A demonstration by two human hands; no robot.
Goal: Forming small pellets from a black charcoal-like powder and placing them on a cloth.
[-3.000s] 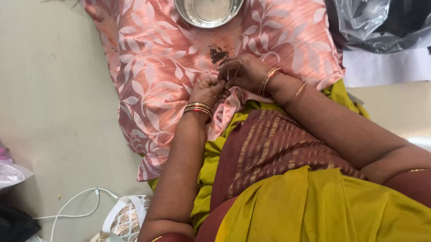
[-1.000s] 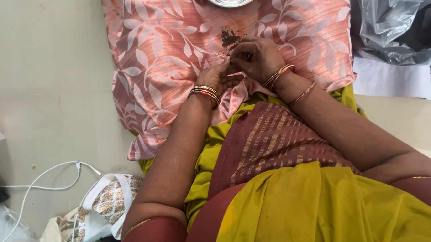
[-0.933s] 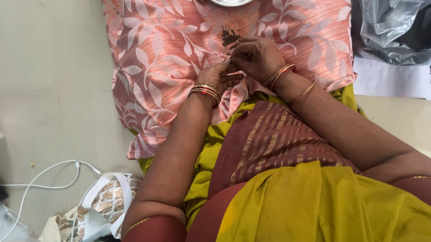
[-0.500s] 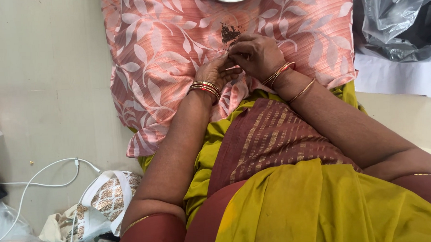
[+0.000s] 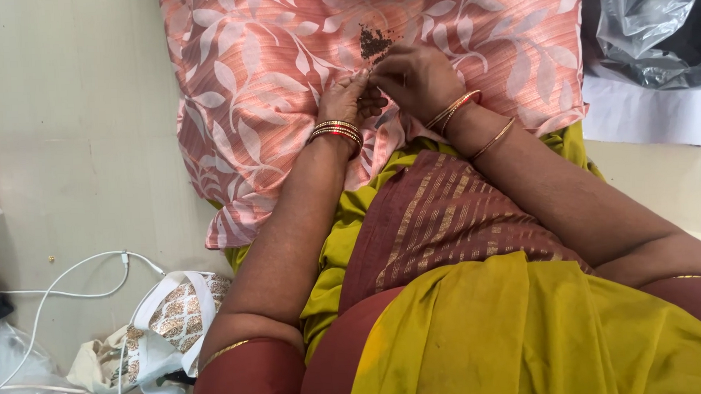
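Note:
My left hand and my right hand meet fingertip to fingertip over a pink cloth with a white leaf pattern. Both pinch something very small between the fingers; I cannot tell what it is. Just beyond the fingertips a small pile of dark bits lies on the cloth. Red and gold bangles ring the left wrist, thin gold ones the right. A yellow-green and maroon garment covers my lap.
The cloth lies on a pale floor. A white cable and a patterned cloth bag lie at lower left. Grey plastic sheeting and a white sheet sit at upper right.
The view has tilted down, so the metal bowl at the top edge has slid out of sight. Both hands stay together by the dark pile.

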